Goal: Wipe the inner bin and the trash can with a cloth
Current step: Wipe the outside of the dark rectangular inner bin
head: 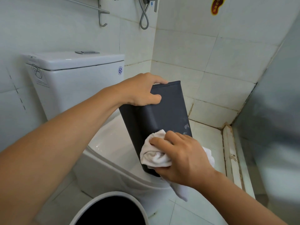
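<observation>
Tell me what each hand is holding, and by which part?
Left hand grips the dark inner bin by its upper end; right hand holds a bunched white cloth against its lower end.

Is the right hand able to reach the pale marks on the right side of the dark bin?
Probably yes. The right hand presses the cloth on the inner bin just below the pale marks, and nothing lies between them.

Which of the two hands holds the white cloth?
The right hand grips the white cloth and presses it on the dark inner bin. The left hand holds only the bin's upper end.
</observation>
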Action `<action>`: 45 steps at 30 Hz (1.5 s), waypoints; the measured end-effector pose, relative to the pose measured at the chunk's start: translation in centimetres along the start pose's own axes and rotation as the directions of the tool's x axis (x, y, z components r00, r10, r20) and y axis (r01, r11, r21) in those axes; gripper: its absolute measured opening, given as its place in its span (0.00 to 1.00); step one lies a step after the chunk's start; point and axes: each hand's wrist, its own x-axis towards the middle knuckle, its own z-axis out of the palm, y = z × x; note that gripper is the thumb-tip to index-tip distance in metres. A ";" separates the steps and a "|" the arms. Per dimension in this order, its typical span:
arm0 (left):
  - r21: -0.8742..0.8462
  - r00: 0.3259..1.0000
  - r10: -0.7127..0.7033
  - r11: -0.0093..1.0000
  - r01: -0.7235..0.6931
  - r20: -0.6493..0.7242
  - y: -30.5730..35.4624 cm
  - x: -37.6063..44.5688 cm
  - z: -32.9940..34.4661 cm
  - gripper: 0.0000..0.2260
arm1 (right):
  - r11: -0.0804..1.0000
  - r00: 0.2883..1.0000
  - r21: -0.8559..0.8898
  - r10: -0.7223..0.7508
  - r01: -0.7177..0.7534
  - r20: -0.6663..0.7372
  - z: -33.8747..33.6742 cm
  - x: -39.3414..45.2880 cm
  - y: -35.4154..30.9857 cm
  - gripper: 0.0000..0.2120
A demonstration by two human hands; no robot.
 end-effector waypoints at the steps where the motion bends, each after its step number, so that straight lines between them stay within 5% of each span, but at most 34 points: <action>1: 0.004 1.000 0.001 1.000 -0.001 -0.004 -0.1 0.0 0.0 0.27 | 1.000 1.000 -0.001 0.008 -0.008 -0.019 0.0 0.4 0.0 0.21; 8: 0.009 1.000 0.024 1.000 -0.024 -0.004 0.4 0.2 0.3 0.27 | 0.985 0.964 0.074 0.167 -0.155 -0.206 -0.9 4.6 0.6 0.27; 17: -0.008 1.000 0.014 1.000 -0.014 -0.007 -0.3 0.1 0.2 0.27 | 1.000 1.000 0.014 0.014 -0.014 0.006 0.5 -3.2 1.1 0.26; 20: -0.035 1.000 0.015 0.999 -0.016 -0.011 -0.3 -0.1 0.2 0.27 | 0.986 0.985 0.080 0.153 -0.147 -0.078 0.7 -2.0 2.1 0.25; 24: -0.067 0.999 0.028 0.997 -0.030 -0.023 0.2 -0.6 0.2 0.25 | 0.733 0.781 0.400 0.621 -0.551 -0.062 0.7 0.8 4.9 0.19; 28: -0.072 0.999 0.010 0.997 -0.013 -0.040 0.1 -0.6 0.3 0.25 | 0.589 0.634 0.413 0.772 -0.694 -0.036 1.0 1.7 7.0 0.16; 34: -0.071 0.999 0.022 0.997 -0.024 -0.031 0.2 -0.3 0.5 0.26 | 0.828 0.882 0.376 0.468 -0.417 -0.053 1.2 -0.9 4.7 0.24; 36: -0.092 0.999 0.034 0.995 -0.036 -0.027 0.3 -0.3 0.6 0.25 | 0.795 0.852 0.390 0.521 -0.465 -0.045 1.2 -1.1 5.8 0.24; 41: -0.092 1.000 0.015 0.996 -0.016 -0.008 -0.1 -0.1 0.4 0.25 | 0.586 0.653 0.470 0.757 -0.659 -0.028 1.5 -0.8 7.8 0.15; 45: 0.040 1.000 -0.010 0.999 0.009 0.009 1.0 0.6 -0.5 0.25 | 0.589 0.654 0.458 0.756 -0.666 -0.021 1.7 -1.6 7.3 0.17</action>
